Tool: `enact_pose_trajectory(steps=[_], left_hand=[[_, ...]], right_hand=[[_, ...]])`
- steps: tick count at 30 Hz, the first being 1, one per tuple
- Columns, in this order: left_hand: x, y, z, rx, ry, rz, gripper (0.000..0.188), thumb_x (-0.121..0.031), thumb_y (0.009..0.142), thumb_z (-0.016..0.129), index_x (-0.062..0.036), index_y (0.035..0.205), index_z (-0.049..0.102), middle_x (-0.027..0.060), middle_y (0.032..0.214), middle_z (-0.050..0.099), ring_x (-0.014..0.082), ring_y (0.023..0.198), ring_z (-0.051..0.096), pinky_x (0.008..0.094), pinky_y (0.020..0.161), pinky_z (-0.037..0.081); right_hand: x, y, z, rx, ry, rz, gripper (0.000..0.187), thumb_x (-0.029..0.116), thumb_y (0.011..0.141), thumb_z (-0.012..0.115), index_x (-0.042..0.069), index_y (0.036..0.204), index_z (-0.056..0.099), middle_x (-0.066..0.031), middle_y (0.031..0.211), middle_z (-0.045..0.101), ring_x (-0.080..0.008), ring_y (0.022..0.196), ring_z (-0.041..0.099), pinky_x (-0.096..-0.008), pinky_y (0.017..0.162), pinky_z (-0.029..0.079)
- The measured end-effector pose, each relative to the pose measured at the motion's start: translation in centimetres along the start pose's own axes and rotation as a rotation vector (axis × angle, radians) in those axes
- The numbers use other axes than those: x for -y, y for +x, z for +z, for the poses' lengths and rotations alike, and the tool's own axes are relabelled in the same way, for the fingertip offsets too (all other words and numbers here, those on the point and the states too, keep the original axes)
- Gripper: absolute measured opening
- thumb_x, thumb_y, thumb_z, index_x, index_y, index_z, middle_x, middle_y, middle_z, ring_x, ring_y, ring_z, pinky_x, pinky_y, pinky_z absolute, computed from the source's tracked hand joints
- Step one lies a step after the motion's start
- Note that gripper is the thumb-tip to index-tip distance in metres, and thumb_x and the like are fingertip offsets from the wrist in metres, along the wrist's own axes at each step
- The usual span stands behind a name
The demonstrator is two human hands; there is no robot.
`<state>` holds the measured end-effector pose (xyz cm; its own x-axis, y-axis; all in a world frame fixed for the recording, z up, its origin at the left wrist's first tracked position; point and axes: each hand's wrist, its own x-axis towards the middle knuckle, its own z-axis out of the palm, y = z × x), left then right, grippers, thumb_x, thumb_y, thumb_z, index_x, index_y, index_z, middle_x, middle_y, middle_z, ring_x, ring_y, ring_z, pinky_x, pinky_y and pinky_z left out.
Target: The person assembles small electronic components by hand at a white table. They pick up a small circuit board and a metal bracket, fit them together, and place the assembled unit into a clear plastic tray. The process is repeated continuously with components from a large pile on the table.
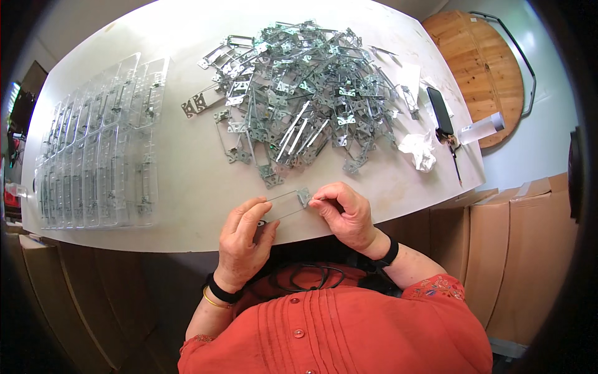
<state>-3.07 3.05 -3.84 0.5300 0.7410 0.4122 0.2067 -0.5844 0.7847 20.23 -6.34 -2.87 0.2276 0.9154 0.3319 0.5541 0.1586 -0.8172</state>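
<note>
A slim silvery metal frame [304, 197], two thin, nearly parallel rods meeting a small plate at the right, slants above the tabletop [193, 193] near its front edge, its left end mostly hidden.

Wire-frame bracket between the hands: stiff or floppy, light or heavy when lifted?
The wire-frame bracket is probably light for its size: two thin rods with open space between. It likely holds shape but flexes, since the rods run straight yet look slender. Its end plate might snag, judging by the tangled bracket pile.
</note>
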Motion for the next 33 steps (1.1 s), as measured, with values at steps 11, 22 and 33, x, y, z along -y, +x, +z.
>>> enact_pose_trajectory(steps=[11, 22, 33], left_hand=[[-0.06, 0.12, -0.06, -0.004, 0.02, 0.02, 0.043, 0.005, 0.085, 0.085, -0.0014, 0.126, 0.07, 0.0195, 0.128, 0.073, 0.0323, 0.111, 0.075, 0.0377, 0.091, 0.062], [0.05, 0.08, -0.01, -0.006, 0.016, 0.027, 0.043, 0.005, 0.086, 0.085, -0.0013, 0.126, 0.07, 0.0192, 0.129, 0.072, 0.0295, 0.107, 0.075, 0.0353, 0.086, 0.063], [-0.13, 0.12, -0.03, 0.001, 0.001, 0.01, 0.042, 0.005, 0.086, 0.085, -0.0014, 0.126, 0.07, 0.0189, 0.128, 0.073, 0.0285, 0.103, 0.075, 0.0356, 0.086, 0.062]], right_hand=[[0.0, -0.05, 0.08, -0.003, -0.007, 0.021, 0.017, 0.003, 0.097, 0.082, 0.004, 0.107, 0.068, -0.0106, 0.096, 0.073, -0.0222, 0.078, 0.071, -0.0322, 0.07, 0.057], [0.04, -0.09, -0.06, 0.009, 0.003, 0.031, 0.018, 0.002, 0.096, 0.082, 0.004, 0.108, 0.068, -0.0107, 0.096, 0.073, -0.0221, 0.078, 0.07, -0.032, 0.07, 0.057], [-0.15, -0.18, 0.13, 0.0, 0.047, 0.048, 0.017, 0.003, 0.098, 0.08, 0.004, 0.109, 0.068, -0.0109, 0.095, 0.072, -0.0234, 0.078, 0.07, -0.0324, 0.071, 0.056]])
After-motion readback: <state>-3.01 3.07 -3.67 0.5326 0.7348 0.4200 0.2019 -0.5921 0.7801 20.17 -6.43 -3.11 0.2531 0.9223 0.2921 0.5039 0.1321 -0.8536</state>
